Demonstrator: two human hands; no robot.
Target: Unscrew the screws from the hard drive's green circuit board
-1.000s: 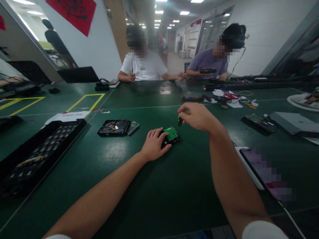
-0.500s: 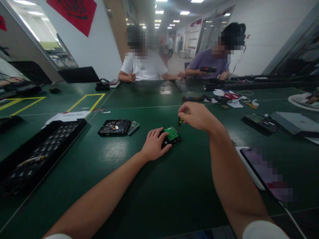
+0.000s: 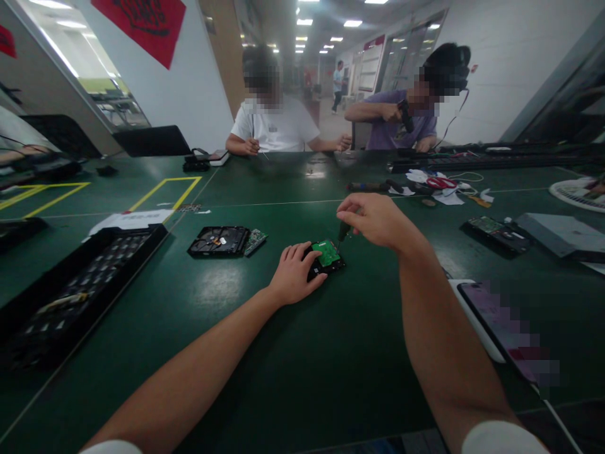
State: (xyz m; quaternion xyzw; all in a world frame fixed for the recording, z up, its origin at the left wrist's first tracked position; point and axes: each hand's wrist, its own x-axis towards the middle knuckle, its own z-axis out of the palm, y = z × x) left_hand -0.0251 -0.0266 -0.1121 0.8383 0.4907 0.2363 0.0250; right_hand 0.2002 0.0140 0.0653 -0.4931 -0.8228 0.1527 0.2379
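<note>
A black hard drive with a green circuit board (image 3: pixel 327 253) lies on the green table in front of me. My left hand (image 3: pixel 297 272) grips its left side, fingers over the top edge and thumb along the near edge. Above the drive's right side, my right hand (image 3: pixel 368 217) is closed around the handle of a screwdriver (image 3: pixel 345 232). The screwdriver points down, its tip at the right edge of the board; whether it sits in a screw is too small to tell. Left of the drive are another hard drive (image 3: pixel 218 241) and a loose circuit board (image 3: pixel 256 242).
A long black tray (image 3: pixel 85 284) stands at the left. On the right are a phone (image 3: pixel 501 328), a third hard drive (image 3: pixel 496 234) and a grey metal box (image 3: pixel 553 233). Scraps and cables (image 3: pixel 439 184) lie farther back. Two people sit across the table.
The screwdriver has turned in my right hand's fingers, its tip now at the board's edge. My left hand stays on the drive. The co-worker at the right has raised a dark tool.
</note>
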